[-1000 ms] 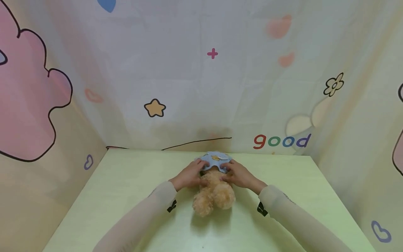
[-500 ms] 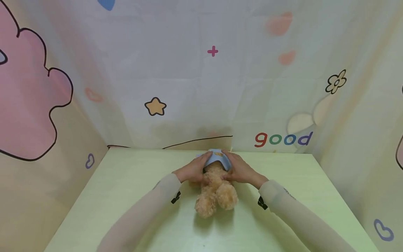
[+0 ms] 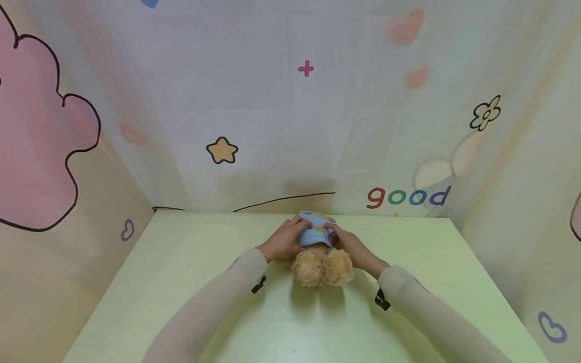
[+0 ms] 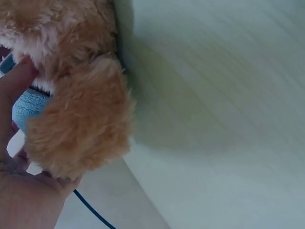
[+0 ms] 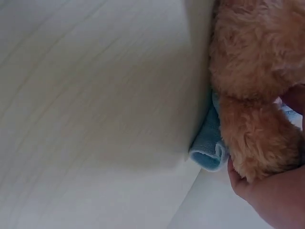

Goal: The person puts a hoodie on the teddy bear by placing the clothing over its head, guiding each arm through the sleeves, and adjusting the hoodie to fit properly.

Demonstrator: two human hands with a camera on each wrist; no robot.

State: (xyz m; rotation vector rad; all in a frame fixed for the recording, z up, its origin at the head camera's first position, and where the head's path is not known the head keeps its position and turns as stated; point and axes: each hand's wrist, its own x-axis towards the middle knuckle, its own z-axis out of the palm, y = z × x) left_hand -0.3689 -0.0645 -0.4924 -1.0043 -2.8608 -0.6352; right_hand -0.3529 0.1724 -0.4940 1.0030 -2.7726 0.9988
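Compared with half a second ago, the two round feet (image 3: 307, 268) of the plush toy (image 3: 338, 267) have moved up toward 12 o'clock and a little toward 3, and now sit almost level, side by side. The furry belly that showed above them then is now nearly hidden behind the feet and the blue cloth (image 3: 314, 237), whose lower edge hangs closer to them. The toy is at about 5 o'clock from the centre of the head view, over the pale green table (image 3: 295, 327), with shadows below its feet toward 6 o'clock; whether its back touches the tabletop cannot be told.

The left hand (image 3: 282, 242) is at 9 o'clock of the toy, its fingers bent over the cloth and gripping it; in the left wrist view the thumb presses in between cloth and fur. The right hand (image 3: 351, 247) is at 3 o'clock, also gripping the cloth, its fingers more bent than half a second ago; in the right wrist view it curves around a furry limb, just beside a rolled blue cuff (image 5: 208, 149). The left sleeve (image 3: 218, 302) runs in from about 7 o'clock, the right sleeve (image 3: 440, 302) from about 5, so both forearms slant inward to the toy.
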